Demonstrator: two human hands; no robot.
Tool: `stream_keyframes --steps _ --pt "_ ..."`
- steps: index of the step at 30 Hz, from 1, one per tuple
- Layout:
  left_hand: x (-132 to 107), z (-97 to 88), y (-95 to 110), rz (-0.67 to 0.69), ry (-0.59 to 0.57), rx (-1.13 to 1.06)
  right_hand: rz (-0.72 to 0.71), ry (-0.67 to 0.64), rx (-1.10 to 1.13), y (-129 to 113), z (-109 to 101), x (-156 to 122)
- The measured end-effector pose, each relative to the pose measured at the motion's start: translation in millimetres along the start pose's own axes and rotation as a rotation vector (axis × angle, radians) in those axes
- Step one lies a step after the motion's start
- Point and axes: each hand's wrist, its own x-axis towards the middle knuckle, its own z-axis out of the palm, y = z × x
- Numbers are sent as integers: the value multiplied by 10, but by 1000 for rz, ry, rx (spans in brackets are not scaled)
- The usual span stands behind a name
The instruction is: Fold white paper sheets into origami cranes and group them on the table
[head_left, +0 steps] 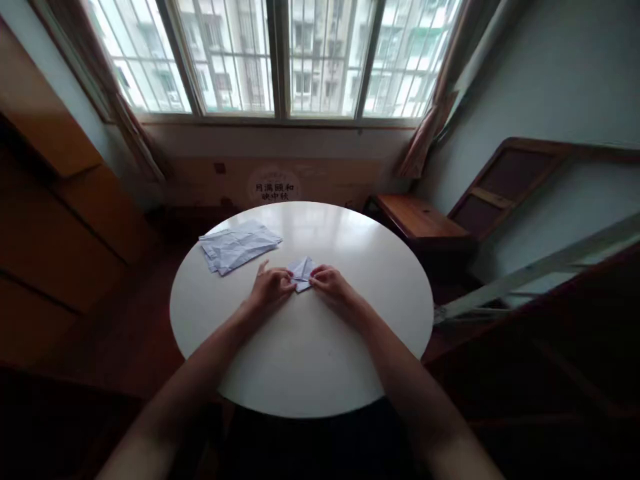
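Head view: folded paper (pixel 303 275) is located betw. the two hands, over the far half of the round white table (pixel 300 360); whether it is rested on the top or held just above can't be told. Its L edge is pinched by L hand (pixel 274 284), its R edge by R hand (pixel 333 285); neither hand is clearly nearer. A peak is pointed away from the person; long axis n/d. Creased sheets (pixel 240 245) are noted beyond L hand, apart from the fold.
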Motion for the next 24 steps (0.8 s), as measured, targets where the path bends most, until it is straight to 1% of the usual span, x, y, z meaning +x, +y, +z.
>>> stream_keyframes --steps 3,6,9,11,17,21,24 --pt "9 41 -25 36 -5 -9 14 41 -35 5 28 -29" --pt "21 91 -66 126 0 -31 26 59 -122 -21 37 -50" --pt "32 135 -101 219 17 -41 35 37 -194 -71 20 -60" --pt "36 153 -108 242 2 -48 45 20 -210 -100 2 -62" --pt "42 162 -86 217 -53 -72 62 -3 -229 -122 -24 -59" --pt "41 123 -69 215 -19 -98 67 3 -211 -101 -18 -59" --pt "38 72 -50 147 15 -17 71 11 -201 -88 -11 -61"
